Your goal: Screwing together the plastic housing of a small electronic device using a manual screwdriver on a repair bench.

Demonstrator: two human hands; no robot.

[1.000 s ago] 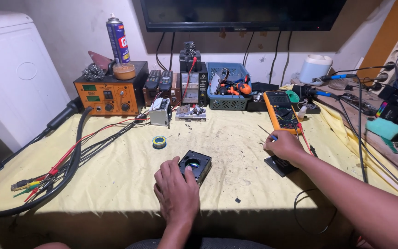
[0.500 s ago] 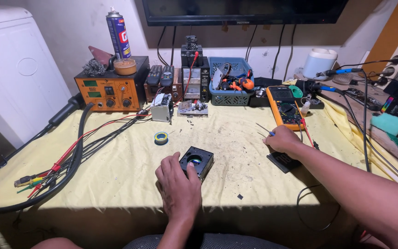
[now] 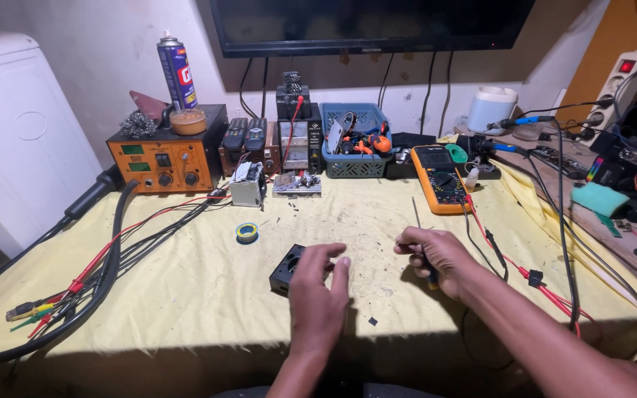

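My left hand (image 3: 318,295) rests on a small black square part (image 3: 286,270) lying on the yellow cloth (image 3: 186,295), its fingers spread over the part's right side. My right hand (image 3: 430,254) is closed around a thin screwdriver whose metal shaft (image 3: 415,214) points up and away from me. The two hands are about a hand's width apart near the front middle of the bench.
A yellow multimeter (image 3: 440,177) with red leads lies back right. An orange bench unit (image 3: 164,156), a spray can (image 3: 177,70), a blue basket of tools (image 3: 353,144) and a roll of tape (image 3: 247,232) sit behind. Thick black cables (image 3: 105,258) run on the left.
My right hand has come left and toward me, away from the multimeter, now holding the screwdriver upright. My left hand stays on the black part.
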